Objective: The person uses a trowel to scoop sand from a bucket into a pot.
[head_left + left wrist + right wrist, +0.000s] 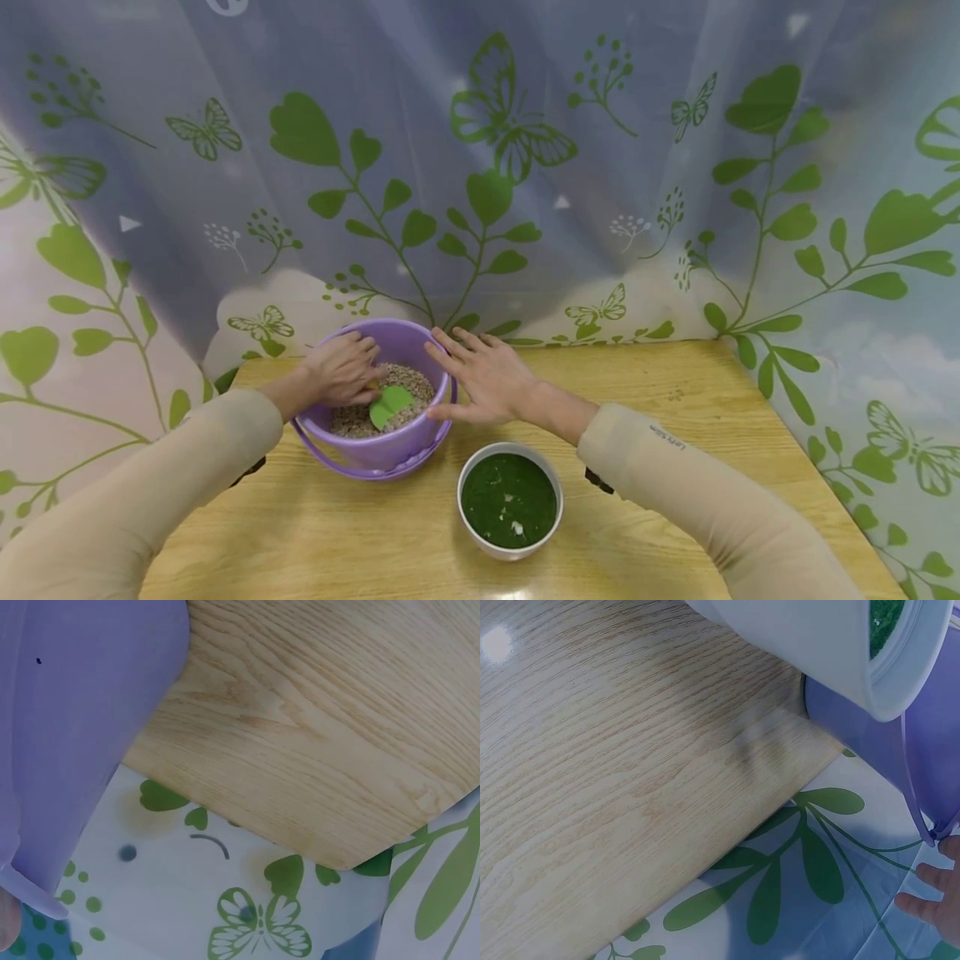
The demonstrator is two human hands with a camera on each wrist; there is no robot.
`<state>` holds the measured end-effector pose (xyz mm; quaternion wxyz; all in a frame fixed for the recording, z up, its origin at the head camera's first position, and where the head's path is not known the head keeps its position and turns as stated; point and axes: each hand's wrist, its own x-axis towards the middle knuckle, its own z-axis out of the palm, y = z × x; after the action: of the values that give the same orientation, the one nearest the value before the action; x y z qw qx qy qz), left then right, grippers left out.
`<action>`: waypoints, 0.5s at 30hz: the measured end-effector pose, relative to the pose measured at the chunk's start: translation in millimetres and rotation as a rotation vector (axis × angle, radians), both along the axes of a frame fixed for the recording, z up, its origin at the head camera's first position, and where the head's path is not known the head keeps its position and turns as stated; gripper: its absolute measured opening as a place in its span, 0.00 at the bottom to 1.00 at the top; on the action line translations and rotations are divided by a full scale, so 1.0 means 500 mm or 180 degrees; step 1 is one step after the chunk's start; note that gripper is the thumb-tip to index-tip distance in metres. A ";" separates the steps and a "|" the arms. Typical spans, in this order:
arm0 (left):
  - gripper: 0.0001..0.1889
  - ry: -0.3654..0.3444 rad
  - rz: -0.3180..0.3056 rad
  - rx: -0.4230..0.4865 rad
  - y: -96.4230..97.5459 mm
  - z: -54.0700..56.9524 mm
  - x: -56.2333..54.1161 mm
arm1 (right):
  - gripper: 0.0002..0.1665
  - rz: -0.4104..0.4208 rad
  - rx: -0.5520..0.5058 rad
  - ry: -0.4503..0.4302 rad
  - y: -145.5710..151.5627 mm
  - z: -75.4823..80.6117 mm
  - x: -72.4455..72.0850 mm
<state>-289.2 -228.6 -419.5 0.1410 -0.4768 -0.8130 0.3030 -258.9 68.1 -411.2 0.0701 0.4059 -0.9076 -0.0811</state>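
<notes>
A purple bucket stands on the table, partly filled with small tan grains. Inside it, my left hand reaches over the rim with fingers curled down, gripping a toy shovel with a green blade that lies on the grains; most of its handle is hidden under the fingers. At the bucket's right side my right hand spreads its straight fingers against the rim. In the right wrist view, fingertips show beside the bucket. The left wrist view has the bucket wall along its left.
A white bowl of dark green contents with a few pale bits sits on the wooden table, in front of the bucket and to its right. Behind the table hangs a curtain printed with green leaves and butterflies.
</notes>
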 end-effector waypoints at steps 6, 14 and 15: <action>0.18 -0.0251 0.0016 0.0109 -0.004 -0.003 0.006 | 0.63 -0.0019 0.0026 -0.0022 0.000 0.001 0.000; 0.17 -0.0350 0.0007 0.0137 -0.003 -0.004 0.007 | 0.62 -0.0022 0.0029 -0.0010 -0.001 0.000 0.000; 0.17 -0.0352 0.0000 0.0134 -0.003 -0.004 0.007 | 0.62 -0.0028 0.0030 -0.0013 -0.001 0.000 0.000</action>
<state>-285.7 -230.0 -421.4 0.1059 -0.4898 -0.8257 0.2590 -258.8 67.7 -411.1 0.0660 0.4025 -0.9091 -0.0849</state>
